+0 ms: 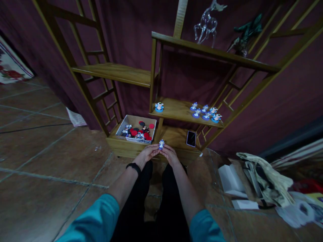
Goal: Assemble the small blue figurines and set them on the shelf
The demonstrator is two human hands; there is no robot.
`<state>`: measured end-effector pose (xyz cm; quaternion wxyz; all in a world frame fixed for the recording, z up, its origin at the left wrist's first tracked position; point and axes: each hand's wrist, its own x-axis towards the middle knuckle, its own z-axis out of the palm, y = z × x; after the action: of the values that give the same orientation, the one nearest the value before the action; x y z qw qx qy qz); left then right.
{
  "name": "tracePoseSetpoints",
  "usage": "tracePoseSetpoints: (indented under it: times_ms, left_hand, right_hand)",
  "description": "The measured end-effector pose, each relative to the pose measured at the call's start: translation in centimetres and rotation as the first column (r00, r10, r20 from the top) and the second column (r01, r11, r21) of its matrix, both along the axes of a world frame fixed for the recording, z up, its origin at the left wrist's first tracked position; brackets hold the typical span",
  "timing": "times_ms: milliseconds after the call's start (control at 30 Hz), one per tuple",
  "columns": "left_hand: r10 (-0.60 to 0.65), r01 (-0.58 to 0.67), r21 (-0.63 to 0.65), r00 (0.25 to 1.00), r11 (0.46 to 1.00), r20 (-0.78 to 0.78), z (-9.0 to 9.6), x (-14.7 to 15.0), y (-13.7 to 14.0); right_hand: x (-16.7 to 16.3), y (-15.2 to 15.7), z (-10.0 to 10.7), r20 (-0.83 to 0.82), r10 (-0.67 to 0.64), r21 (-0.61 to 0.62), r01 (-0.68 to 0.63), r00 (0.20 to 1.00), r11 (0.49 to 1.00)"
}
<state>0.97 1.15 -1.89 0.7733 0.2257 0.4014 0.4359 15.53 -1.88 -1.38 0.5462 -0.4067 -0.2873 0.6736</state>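
Note:
Between my two hands, upright, is a small purple-and-white figurine (161,144). My left hand (150,152) grips it from the left side, and my right hand (169,154) from the right, fingertips meeting at its base. Just beyond my left hand, an open cardboard box (118,131) holds a jumble of small figurines with red and black round bases. On the middle shelf (174,109) above, a figurine with a blue base (159,107) stands alone at the left. Several purple and blue figurines (197,113) are grouped at that shelf's right end.
A phone (191,138) lies on the lower shelf at the right. Higher up stand a clear glass deer (207,23) and a dark green ornament (246,33). White boxes (232,179), a cream cloth bag (270,178) and plastic bags (295,211) lie on the floor at right.

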Motion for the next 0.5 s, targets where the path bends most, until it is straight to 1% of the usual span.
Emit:
tracePoseSetpoints:
  times_ms: [233,333,500]
  left_hand:
    - [-0.043,0.044,0.04,0.999,0.998,-0.011,0.3,-0.25,-0.13]
    - [-0.029,0.03,0.036,0.999,0.999,-0.025,0.38,-0.14,-0.18]
    - [-0.007,0.01,0.049,0.999,0.999,-0.052,0.22,-0.08,-0.1]
  right_hand:
    - [0.16,0.04,-0.46,-0.022,0.003,0.044,-0.003,1.0,0.999]
    - [0.19,0.16,-0.74,-0.014,0.02,0.065,-0.019,1.0,0.998]
    - [0.2,0.23,-0.72,-0.022,0.023,0.062,-0.021,1.0,0.998]
